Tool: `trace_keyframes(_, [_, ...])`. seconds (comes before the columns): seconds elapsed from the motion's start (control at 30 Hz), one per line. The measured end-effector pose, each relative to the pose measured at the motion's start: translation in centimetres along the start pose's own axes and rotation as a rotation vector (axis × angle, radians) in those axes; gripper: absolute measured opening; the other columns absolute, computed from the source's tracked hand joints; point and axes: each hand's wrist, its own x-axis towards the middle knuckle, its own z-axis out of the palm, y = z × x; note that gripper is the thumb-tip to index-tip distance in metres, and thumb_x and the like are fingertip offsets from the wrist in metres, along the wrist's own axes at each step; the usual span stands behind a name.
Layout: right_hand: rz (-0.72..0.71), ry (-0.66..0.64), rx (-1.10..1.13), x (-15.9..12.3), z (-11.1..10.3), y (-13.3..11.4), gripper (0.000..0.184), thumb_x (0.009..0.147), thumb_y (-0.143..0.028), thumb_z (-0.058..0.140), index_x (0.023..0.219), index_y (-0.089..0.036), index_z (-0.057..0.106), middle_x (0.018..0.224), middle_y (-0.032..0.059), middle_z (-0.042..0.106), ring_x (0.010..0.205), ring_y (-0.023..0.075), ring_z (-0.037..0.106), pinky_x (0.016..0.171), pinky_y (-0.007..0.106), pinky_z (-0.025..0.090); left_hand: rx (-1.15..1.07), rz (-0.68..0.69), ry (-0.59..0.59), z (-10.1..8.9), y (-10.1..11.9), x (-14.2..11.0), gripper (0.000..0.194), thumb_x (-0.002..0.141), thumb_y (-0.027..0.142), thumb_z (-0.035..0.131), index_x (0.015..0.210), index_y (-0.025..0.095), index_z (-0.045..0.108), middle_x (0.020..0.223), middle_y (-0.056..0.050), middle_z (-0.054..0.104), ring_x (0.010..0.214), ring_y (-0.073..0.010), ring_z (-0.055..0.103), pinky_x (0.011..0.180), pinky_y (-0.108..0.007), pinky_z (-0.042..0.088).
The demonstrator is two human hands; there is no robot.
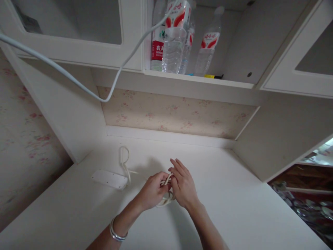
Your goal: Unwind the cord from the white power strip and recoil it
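Note:
A bundle of cream-coloured cord (pixel 166 200) hangs in loops between my two hands, over the white desk. My left hand (pixel 153 191) is closed around the looped strands, thumb and fingers pressed together. My right hand (pixel 184 185) pinches the cord with thumb and index finger, its other fingers stretched forward. On the desk to the left lies a white power strip (pixel 109 179), bottom side up as far as its screw-like dots show. A loose length of cord (pixel 125 159) curls beside its right end. My palms hide part of the bundle.
The white desk (pixel 234 208) spreads beneath my hands, with side panels left and right. Overhead, a shelf (pixel 197 79) holds several plastic bottles (pixel 173 45) and a yellow-and-black item (pixel 213 76). A white cable (pixel 78 83) dangles across the upper left, close to the camera.

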Motion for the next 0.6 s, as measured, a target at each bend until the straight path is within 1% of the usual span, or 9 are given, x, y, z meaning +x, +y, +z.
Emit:
trace_keyframes(0.03, [0.011,-0.060,0.014,-0.1,-0.3,0.1,0.037,0.088,-0.012,0.037,0.115,-0.014,0.062,0.134,0.0098,0.053,0.133,0.0243,0.036,0.110,0.043,0.030,0.006,-0.004,0.010,-0.1,-0.1,0.1,0.015,0.084,0.017,0.053,0.096,0.016,0.061,0.093,-0.005,0.068,0.083,-0.0156,0.062,0.074,-0.023,0.047])
trace_keyframes(0.07, [0.039,-0.121,0.043,-0.2,-0.5,0.1,0.039,0.088,-0.012,0.037,0.121,-0.014,0.059,0.134,0.0101,0.053,0.132,0.0241,0.039,0.109,0.042,0.032,0.020,-0.009,0.036,-0.2,-0.3,0.2,0.014,0.085,0.020,0.053,0.096,0.016,0.061,0.092,-0.005,0.068,0.082,-0.0156,0.062,0.073,-0.023,0.047])
trace_keyframes(0.13, [0.128,-0.220,0.136,-0.4,-1.0,0.4,0.043,0.087,-0.014,0.041,0.130,-0.017,0.051,0.128,0.0100,0.058,0.120,0.0233,0.051,0.102,0.040,0.040,0.076,-0.013,0.108,-0.5,-0.7,0.3,0.016,0.087,0.027,0.054,0.098,0.017,0.060,0.091,-0.005,0.068,0.081,-0.0157,0.062,0.073,-0.024,0.047])
trace_keyframes(0.2, [0.215,-0.260,0.270,-0.6,-1.3,0.7,0.043,0.086,-0.016,0.046,0.129,-0.021,0.048,0.119,0.0081,0.063,0.105,0.0213,0.061,0.091,0.036,0.046,0.150,-0.005,0.150,-0.9,-1.1,0.5,0.018,0.088,0.031,0.055,0.098,0.018,0.061,0.092,-0.005,0.069,0.082,-0.0162,0.063,0.075,-0.025,0.047])
trace_keyframes(0.23, [0.250,-0.266,0.352,-0.7,-1.5,1.0,0.041,0.086,-0.017,0.048,0.127,-0.022,0.048,0.113,0.0066,0.066,0.098,0.0199,0.063,0.087,0.034,0.047,0.187,0.001,0.160,-1.1,-1.3,0.6,0.019,0.088,0.032,0.055,0.099,0.018,0.061,0.093,-0.005,0.069,0.084,-0.0167,0.063,0.077,-0.025,0.047])
trace_keyframes(0.33, [0.336,-0.291,0.650,-0.7,-2.0,1.9,0.032,0.089,-0.024,0.052,0.121,-0.024,0.048,0.106,0.0042,0.067,0.082,0.0157,0.063,0.072,0.028,0.048,0.257,0.014,0.174,-1.3,-1.7,0.9,0.020,0.088,0.033,0.054,0.099,0.018,0.063,0.096,-0.006,0.069,0.090,-0.0177,0.063,0.081,-0.027,0.046])
trace_keyframes(0.43, [0.419,-0.329,0.941,-0.8,-2.4,2.7,0.023,0.089,-0.030,0.057,0.111,-0.024,0.054,0.104,0.0029,0.063,0.063,0.0092,0.055,0.056,0.022,0.042,0.237,0.013,0.131,-1.0,-1.9,1.3,0.021,0.089,0.033,0.053,0.098,0.018,0.065,0.095,-0.006,0.069,0.088,-0.0168,0.063,0.079,-0.026,0.047])
trace_keyframes(0.5, [0.453,-0.336,1.097,-1.2,-2.7,3.0,0.023,0.086,-0.030,0.062,0.108,-0.024,0.058,0.111,0.0033,0.060,0.061,0.0064,0.051,0.053,0.020,0.038,0.202,0.012,0.097,-0.7,-2.0,1.5,0.022,0.090,0.032,0.052,0.098,0.018,0.066,0.093,-0.005,0.069,0.085,-0.0160,0.063,0.078,-0.025,0.047])
trace_keyframes(0.6, [0.425,-0.355,1.228,-2.0,-2.8,3.1,0.033,0.081,-0.027,0.069,0.113,-0.026,0.063,0.128,0.0052,0.052,0.073,0.0086,0.056,0.062,0.022,0.043,0.162,0.006,0.062,-0.3,-2.0,1.7,0.023,0.089,0.033,0.051,0.096,0.018,0.068,0.092,-0.005,0.070,0.083,-0.0159,0.062,0.076,-0.024,0.047])
